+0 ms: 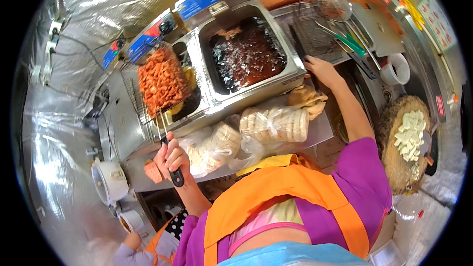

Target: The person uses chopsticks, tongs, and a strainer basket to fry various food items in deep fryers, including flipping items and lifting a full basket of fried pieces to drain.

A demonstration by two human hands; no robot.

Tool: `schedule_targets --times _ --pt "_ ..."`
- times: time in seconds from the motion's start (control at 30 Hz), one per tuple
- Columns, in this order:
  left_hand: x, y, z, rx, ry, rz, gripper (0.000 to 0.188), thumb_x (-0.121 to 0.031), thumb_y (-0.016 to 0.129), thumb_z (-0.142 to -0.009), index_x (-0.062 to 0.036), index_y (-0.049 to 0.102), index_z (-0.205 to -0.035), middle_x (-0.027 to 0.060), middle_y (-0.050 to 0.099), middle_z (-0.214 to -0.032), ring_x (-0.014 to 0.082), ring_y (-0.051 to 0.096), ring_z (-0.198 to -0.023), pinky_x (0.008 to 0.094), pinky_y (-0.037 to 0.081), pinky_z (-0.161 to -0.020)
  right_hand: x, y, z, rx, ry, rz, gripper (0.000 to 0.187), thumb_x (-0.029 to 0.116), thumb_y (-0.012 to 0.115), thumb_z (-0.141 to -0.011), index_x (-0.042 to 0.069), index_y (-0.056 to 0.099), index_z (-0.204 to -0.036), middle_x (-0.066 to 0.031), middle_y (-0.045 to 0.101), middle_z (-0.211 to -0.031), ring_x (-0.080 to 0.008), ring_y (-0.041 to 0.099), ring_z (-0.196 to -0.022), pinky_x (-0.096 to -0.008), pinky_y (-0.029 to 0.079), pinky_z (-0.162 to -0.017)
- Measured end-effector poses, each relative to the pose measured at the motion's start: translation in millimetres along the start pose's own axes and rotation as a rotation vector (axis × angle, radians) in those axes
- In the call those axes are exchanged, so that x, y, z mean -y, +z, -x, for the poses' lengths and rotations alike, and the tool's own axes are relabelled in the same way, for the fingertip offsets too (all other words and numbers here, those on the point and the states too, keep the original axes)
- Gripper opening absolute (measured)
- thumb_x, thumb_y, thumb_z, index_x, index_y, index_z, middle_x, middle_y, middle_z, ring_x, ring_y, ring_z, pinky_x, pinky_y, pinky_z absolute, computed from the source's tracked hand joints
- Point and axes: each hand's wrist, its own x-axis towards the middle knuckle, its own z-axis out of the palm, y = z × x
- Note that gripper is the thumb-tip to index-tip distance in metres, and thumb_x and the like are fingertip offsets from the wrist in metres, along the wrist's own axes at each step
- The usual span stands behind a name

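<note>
My left hand [172, 156] is closed round the black handle of a wire fry basket [129, 86]. Orange-brown fried pieces [160, 79] heap up in the basket, which sits over the left fryer well [189, 106]. To the right, dark oil [246, 56] bubbles in a larger steel fryer [290, 64]. At that fryer's right rim, my right hand [322, 71] has its fingers curled beside a long dark thing; what they grip is partly hidden. Behind the left hand shows a pink patterned piece [153, 171], perhaps cloth.
Clear bags of round pale flatbreads [274, 124] lie before the fryers. At right are green-handled tongs [350, 44], a strainer [333, 6], a white cup [395, 69] and a round chopping block [394, 113] with white pieces. A white pot [109, 182] and another person's arm [132, 241] appear lower left.
</note>
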Motion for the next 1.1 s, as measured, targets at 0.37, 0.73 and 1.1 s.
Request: schedule_targets --times 0.37,0.73,1.1 --pt "-5 -7 -6 0.053 0.052 -0.021 0.02 -0.005 0.036 -0.096 0.0059 0.032 -0.112 0.0052 0.04 -0.069 0.0114 0.049 -0.049 0.0231 0.045 -0.04 -108 -98 72 -0.494 0.834 -0.608 0.042 0.033 0.061 -0.089 0.002 0.053 -0.115 -0.0052 0.058 -0.089 -0.0094 0.054 -0.075 -0.0264 0.046 -0.065" --pt "-8 5 10 0.076 0.039 -0.024 0.02 -0.005 0.041 -0.094 0.0039 0.033 -0.11 0.0046 0.04 -0.069 0.0109 0.047 -0.048 0.0237 0.044 -0.04 -100 -123 -1 0.206 0.831 -0.371 0.042 0.026 0.06 -0.084 0.0 0.055 -0.116 -0.003 0.054 -0.071 -0.0104 0.051 -0.055 -0.0249 0.041 -0.045" --pt "-46 -8 15 0.099 -0.068 0.064 0.022 -0.005 0.04 -0.094 0.004 0.032 -0.112 0.0046 0.04 -0.07 0.0105 0.046 -0.049 0.0243 0.045 -0.041 65 -192 109 -0.564 0.727 -1.229 0.039 0.033 0.051 -0.093 0.004 0.049 -0.118 -0.0025 0.054 -0.082 -0.0061 0.043 -0.05 -0.0208 0.036 -0.044"
